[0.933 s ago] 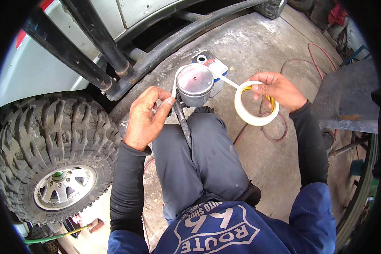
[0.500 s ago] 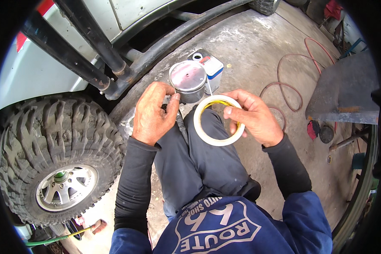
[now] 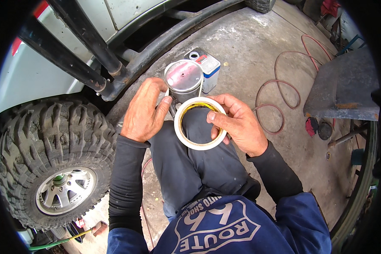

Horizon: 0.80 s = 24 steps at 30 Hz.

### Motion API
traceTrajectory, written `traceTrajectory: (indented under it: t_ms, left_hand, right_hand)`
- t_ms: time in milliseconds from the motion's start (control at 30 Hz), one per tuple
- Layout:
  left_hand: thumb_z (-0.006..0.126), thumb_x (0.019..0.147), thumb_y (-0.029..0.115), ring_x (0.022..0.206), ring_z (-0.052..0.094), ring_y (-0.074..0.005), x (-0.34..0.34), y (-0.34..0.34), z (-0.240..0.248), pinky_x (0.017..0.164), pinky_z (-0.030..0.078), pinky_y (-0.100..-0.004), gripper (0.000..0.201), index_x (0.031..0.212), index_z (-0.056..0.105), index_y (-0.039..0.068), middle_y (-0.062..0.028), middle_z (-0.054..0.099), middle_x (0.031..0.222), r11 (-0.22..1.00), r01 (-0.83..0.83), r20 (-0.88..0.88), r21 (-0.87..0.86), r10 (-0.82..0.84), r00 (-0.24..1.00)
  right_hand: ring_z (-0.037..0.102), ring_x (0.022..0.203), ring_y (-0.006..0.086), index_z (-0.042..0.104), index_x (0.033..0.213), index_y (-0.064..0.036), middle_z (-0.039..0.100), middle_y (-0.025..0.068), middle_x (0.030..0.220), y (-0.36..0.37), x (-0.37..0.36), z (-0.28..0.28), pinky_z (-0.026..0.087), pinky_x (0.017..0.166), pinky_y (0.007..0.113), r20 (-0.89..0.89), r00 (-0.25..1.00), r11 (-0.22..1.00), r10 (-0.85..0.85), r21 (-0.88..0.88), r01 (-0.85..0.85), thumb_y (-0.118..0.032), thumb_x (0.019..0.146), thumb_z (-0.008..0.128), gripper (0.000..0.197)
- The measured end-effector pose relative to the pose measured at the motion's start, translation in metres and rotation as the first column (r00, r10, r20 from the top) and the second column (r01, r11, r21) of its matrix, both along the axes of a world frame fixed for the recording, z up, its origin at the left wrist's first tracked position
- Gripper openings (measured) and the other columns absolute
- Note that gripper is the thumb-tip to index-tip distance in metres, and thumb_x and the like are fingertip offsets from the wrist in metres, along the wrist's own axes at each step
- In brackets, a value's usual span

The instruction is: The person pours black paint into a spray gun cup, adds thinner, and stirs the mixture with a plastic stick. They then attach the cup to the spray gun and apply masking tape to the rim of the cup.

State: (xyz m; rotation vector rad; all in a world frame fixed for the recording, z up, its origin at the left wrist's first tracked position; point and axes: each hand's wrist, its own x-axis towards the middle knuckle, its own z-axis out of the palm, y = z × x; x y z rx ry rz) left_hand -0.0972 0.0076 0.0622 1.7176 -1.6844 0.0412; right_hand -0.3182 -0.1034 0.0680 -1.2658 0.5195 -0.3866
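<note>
My right hand (image 3: 242, 126) grips a roll of pale masking tape (image 3: 183, 137), thumb through its ring, above my knees. From the roll a narrow strip (image 3: 200, 89) runs up along the right side of a round metal cup (image 3: 184, 80) with a shiny lid. Pale tape also shows on the cup's left side, beside my left hand (image 3: 143, 111). That hand's thumb and forefinger are closed at the tape there; its other fingers are curled. Whether the strip passes unbroken behind the cup is hidden. The cup's lower part is partly hidden by the roll and my knees.
A rectangular can (image 3: 211, 70) with an open spout stands just behind the cup. To the left are a large knobby tire (image 3: 51, 135) and the vehicle's black tube bar (image 3: 156, 40). A red hose (image 3: 279, 80) loops over the concrete near a dark metal table (image 3: 347, 89).
The tape roll and my right hand have moved left and slightly down, toward my left hand. My left hand has shifted slightly left. The strip still runs beside the cup.
</note>
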Motion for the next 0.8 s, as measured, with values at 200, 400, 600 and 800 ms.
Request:
traceTrajectory:
  t_ms: [200, 400, 600, 800]
  left_hand:
    - [0.065, 0.086, 0.008, 0.104, 0.057, -0.0382, -0.001, 0.001, -0.003, 0.091, 0.046, -0.0412, 0.024, 0.107, 0.054, 0.0, -0.0181, 0.057, 0.109, 1.0, 0.016, 0.019, -0.01, -0.016, 1.0]
    - [0.066, 0.089, 0.01, 0.097, 0.061, -0.0336, 0.006, -0.002, -0.006, 0.083, 0.049, -0.038, 0.018, 0.103, 0.059, 0.0, -0.016, 0.061, 0.103, 0.999, 0.011, -0.107, -0.035, -0.015, 0.994]
    - [0.074, 0.083, 0.007, 0.083, 0.064, -0.0255, 0.005, -0.01, -0.014, 0.071, 0.05, -0.0332, 0.014, 0.09, 0.064, 0.001, -0.0106, 0.064, 0.09, 0.992, -0.043, -0.188, -0.116, 0.021, 0.982]
    - [0.077, 0.079, 0.003, 0.077, 0.059, -0.0091, 0.01, -0.013, -0.019, 0.064, 0.043, -0.024, 0.01, 0.083, 0.069, 0.003, -0.0026, 0.065, 0.082, 0.995, -0.098, -0.513, -0.013, 0.078, 0.855]
  right_hand:
    - [0.061, 0.063, 0.0075, 0.053, 0.125, 0.0042, 0.063, 0.0083, 0.092, 0.001, 0.004, -0.005, 0.041, 0.042, 0.02, 0.009, 1.0, 1.0, -0.006, -0.026, 0.006, -0.011, 0.094, 0.062, 0.035]
    - [0.062, 0.064, 0.0078, 0.052, 0.126, 0.0046, 0.063, 0.0084, 0.092, 0.003, 0.007, -0.005, 0.042, 0.043, 0.02, -0.001, 1.0, 0.999, 0.008, -0.045, -0.008, -0.01, 0.094, 0.063, 0.037]
    - [0.063, 0.066, 0.0081, 0.052, 0.126, 0.0035, 0.062, 0.0077, 0.097, 0.008, 0.008, -0.005, 0.043, 0.044, 0.02, 0.02, 1.0, 1.0, 0.013, 0.005, -0.013, -0.01, 0.094, 0.063, 0.036]
    - [0.066, 0.074, 0.011, 0.049, 0.133, 0.0005, 0.061, 0.0067, 0.103, 0.017, 0.016, -0.01, 0.047, 0.05, 0.021, 0.046, 0.998, 0.999, 0.039, 0.036, -0.04, -0.01, 0.096, 0.062, 0.04]
